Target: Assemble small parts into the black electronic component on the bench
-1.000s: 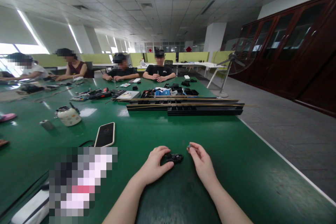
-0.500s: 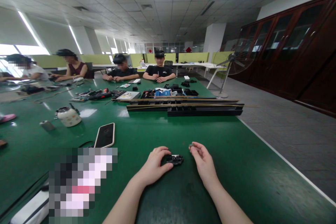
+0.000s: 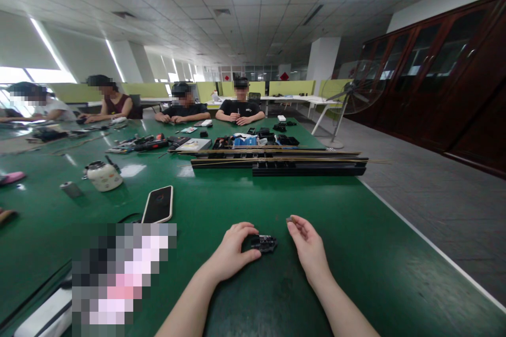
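On the green table (image 3: pixel 276 295) in front of me lies a small black mechanical part (image 3: pixel 265 244) with shiny metal bits on its top. My left hand (image 3: pixel 234 248) grips its left end between thumb and fingers. To the right, apart from the part, my right hand (image 3: pixel 308 242) pinches a tiny greyish piece (image 3: pixel 290 219) between thumb and forefinger. What kind of piece it is I cannot make out; the fingertips cover some of it.
Long black rails (image 3: pixel 308 168) with thin brass-coloured rods lie across the table beyond my hands. A phone (image 3: pixel 158 204), a patterned mug (image 3: pixel 103 175) and a small grey cylinder (image 3: pixel 71 189) stand or lie to the left. Several people sit at the far side.
Both hands stay nearly in place, the left still on the black part and the right still pinching the small piece. The view has shifted very slightly.
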Demonstrator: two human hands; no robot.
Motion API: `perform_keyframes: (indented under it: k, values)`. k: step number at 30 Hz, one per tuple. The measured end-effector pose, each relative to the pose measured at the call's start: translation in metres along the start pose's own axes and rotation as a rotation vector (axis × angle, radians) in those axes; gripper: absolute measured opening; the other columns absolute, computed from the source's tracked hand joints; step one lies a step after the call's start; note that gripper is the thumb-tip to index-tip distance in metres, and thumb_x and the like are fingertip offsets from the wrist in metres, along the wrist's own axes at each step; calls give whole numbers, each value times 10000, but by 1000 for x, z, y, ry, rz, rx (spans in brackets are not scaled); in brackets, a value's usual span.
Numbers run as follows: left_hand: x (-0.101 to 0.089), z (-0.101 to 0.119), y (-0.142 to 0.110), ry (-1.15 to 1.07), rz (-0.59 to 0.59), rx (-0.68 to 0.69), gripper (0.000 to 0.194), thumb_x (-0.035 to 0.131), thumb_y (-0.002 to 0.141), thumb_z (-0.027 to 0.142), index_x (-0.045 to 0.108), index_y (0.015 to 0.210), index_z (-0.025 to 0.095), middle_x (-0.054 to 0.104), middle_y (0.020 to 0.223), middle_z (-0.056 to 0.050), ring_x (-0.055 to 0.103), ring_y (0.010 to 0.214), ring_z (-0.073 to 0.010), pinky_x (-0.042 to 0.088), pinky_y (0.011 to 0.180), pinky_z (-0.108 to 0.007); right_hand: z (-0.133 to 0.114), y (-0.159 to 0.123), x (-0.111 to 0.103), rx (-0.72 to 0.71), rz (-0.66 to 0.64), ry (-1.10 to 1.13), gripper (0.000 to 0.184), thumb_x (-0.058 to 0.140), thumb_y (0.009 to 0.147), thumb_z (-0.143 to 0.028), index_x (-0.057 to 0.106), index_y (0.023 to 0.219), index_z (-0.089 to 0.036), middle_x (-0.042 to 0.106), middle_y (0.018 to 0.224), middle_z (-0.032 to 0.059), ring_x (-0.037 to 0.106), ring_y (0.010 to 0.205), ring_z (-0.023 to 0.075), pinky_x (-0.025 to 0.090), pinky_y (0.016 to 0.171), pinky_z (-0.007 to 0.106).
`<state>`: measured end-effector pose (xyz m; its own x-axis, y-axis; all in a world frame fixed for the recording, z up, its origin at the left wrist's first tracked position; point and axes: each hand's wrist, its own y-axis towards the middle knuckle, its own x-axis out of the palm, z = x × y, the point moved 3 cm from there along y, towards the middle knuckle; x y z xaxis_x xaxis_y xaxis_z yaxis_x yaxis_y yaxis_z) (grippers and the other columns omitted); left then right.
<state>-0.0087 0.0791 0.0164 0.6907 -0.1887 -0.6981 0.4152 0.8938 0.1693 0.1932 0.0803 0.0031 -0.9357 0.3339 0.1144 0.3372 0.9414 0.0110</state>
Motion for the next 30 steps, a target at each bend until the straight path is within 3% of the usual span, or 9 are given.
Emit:
perform_keyframes:
  k: [13, 18, 23, 30]
  values:
    - [-1, 1, 0, 1, -10, 1, 380, 698, 696, 254, 592, 1059, 228, 549, 1179, -67, 456, 1140, -246, 336, 999, -382, 1, 1, 1, -25, -7, 3, 408, 740, 550, -440, 622, 847, -187, 708, 864, 73, 653, 849, 225, 503, 845, 389]
    - [-1, 0, 0, 6, -9, 2, 370, 695, 701, 283, 596, 1053, 231, 552, 1181, -68, 458, 1142, -253, 337, 998, -387, 4, -2, 5, -89, -128, -81, 380, 690, 624, -460, 637, 870, -175, 710, 874, 87, 653, 841, 229, 501, 834, 400]
    - [-1, 0, 0, 13, -5, 6, 368, 696, 700, 271, 594, 1051, 235, 549, 1180, -66, 455, 1145, -257, 339, 997, -399, -2, -10, 9, -205, -275, -306, 274, 621, 728, -388, 656, 931, -208, 686, 963, 73, 614, 934, 233, 445, 899, 421]
    - [1, -2, 0, 2, 6, 26, 370, 704, 696, 262, 591, 1047, 230, 550, 1171, -69, 461, 1139, -248, 346, 995, -391, -12, -21, 16, -333, -394, -513, 191, 629, 729, -286, 691, 908, -266, 638, 1047, 55, 541, 1042, 227, 388, 966, 405]
